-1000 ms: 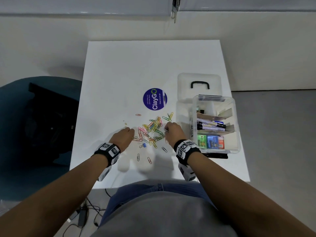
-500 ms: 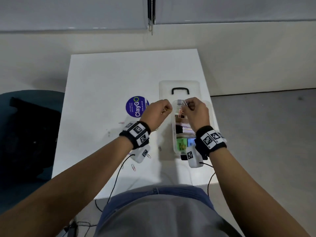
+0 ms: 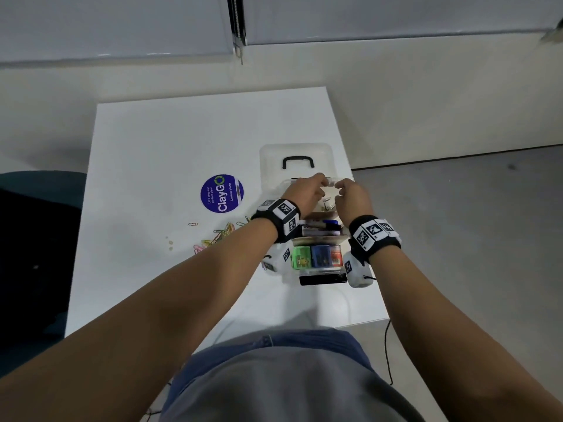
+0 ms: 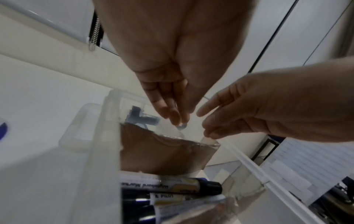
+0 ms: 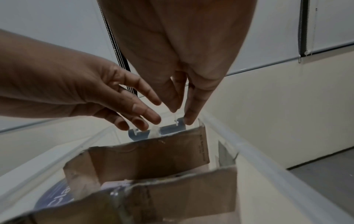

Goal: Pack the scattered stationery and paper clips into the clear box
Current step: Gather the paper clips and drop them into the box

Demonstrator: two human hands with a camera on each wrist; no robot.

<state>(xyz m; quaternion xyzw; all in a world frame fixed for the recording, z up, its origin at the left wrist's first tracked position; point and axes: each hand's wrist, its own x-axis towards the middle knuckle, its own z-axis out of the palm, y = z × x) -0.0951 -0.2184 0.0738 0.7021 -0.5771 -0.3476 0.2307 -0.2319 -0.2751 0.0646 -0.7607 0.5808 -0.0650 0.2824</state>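
Note:
The clear box (image 3: 318, 271) stands at the table's right edge, split by cardboard dividers (image 5: 149, 153). Both hands hover close together over its far compartment. My left hand (image 3: 316, 185) points straight fingers (image 4: 170, 109) down into it and holds nothing. My right hand (image 3: 342, 190) is also open, its fingers (image 5: 191, 109) straight above the box's far wall. A few paper clips (image 3: 327, 206) show in that compartment between the hands. Markers (image 3: 323, 228) fill the middle compartment and small coloured boxes (image 3: 316, 256) the near one. More coloured paper clips (image 3: 217, 237) lie on the table, left of my left forearm.
The box's lid (image 3: 297, 158), with a black handle, lies flat just beyond the box. A round blue sticker (image 3: 221, 194) is on the white table (image 3: 170, 147), with a single clip (image 3: 192, 223) near it. A dark chair (image 3: 30, 239) stands at the left.
Both hands left the clip pile, carried pinched clips over the box's far compartment, then opened their fingers; clips now lie inside that compartment.

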